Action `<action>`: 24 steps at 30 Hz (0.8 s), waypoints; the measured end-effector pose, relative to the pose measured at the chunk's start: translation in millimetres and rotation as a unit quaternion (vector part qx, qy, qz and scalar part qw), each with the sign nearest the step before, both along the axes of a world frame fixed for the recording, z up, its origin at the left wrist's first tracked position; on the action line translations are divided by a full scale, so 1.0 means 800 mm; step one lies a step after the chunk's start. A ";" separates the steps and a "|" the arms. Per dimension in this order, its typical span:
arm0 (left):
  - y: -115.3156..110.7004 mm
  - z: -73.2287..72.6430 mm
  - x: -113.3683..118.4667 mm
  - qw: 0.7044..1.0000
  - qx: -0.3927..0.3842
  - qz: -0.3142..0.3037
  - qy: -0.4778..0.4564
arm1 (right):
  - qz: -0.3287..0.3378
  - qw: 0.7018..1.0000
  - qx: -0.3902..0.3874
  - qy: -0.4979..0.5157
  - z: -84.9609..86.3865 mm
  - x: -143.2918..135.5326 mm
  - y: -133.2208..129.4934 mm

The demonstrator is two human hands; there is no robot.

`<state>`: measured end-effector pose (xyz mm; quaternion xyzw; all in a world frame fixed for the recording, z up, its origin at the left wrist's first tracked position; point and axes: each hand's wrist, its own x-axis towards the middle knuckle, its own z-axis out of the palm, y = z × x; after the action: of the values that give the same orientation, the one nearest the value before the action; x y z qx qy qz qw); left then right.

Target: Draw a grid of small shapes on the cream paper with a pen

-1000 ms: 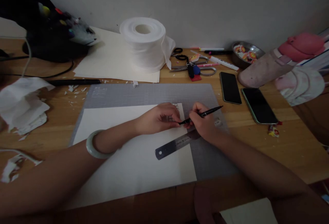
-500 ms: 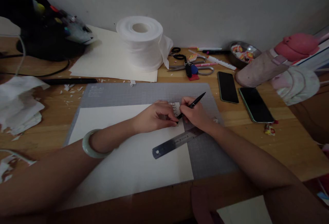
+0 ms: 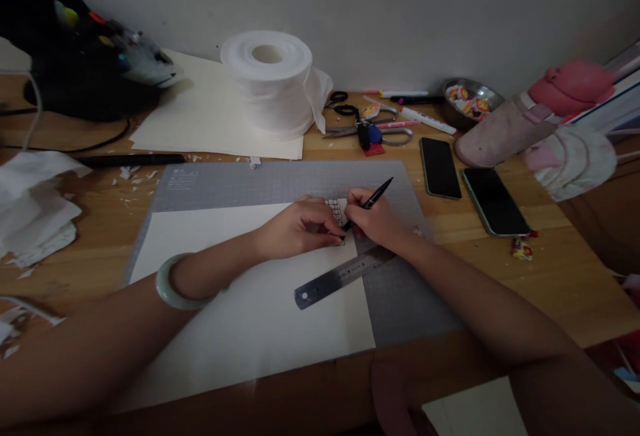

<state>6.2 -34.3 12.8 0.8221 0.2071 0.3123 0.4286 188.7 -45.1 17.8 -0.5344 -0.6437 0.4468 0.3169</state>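
Observation:
My right hand is closed around a slim black pen, its tip pointing down at the white paper. Thumb and fingers of my left hand are pinched together just beside the pen tip; a small dark bit shows there, but what it is I cannot make out. Small rounded black outlines are drawn on the paper near its top right corner, between my hands. A metal ruler lies slantwise over the paper's right edge, partly under my right wrist. Beneath the paper is a grey cutting mat.
Behind the mat stand a large white tissue roll and scissors among several pens. Two phones lie to the right, near a pink-lidded bottle and a metal bowl of wrapped sweets. Crumpled tissue and paper scraps lie left.
The whole view has shifted slightly. Both hands keep nearly the same place over the paper, the pen still at my left fingertips. The black outlines between them look a little fuller.

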 end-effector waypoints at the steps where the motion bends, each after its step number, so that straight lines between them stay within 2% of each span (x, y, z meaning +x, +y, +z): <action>1: 0.000 0.000 0.000 1.000 0.000 0.000 0.000 | -0.002 1.000 0.001 0.003 -0.001 0.000 0.000; 16: -0.001 0.003 0.000 1.000 -0.015 0.004 -0.001 | -0.013 0.999 -0.034 -0.003 0.001 0.005 -0.002; 20: -0.003 0.003 0.000 0.999 -0.046 0.011 0.012 | -0.032 0.996 -0.070 0.036 0.005 0.006 0.000; 24: -0.006 0.003 0.001 0.993 -0.111 0.010 0.023 | -0.064 0.991 -0.092 0.078 0.006 0.005 0.003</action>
<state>6.6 -39.4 15.4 0.7742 0.2586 0.2726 0.5093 193.0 -42.5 22.4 -0.5648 -0.5374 0.5236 0.3435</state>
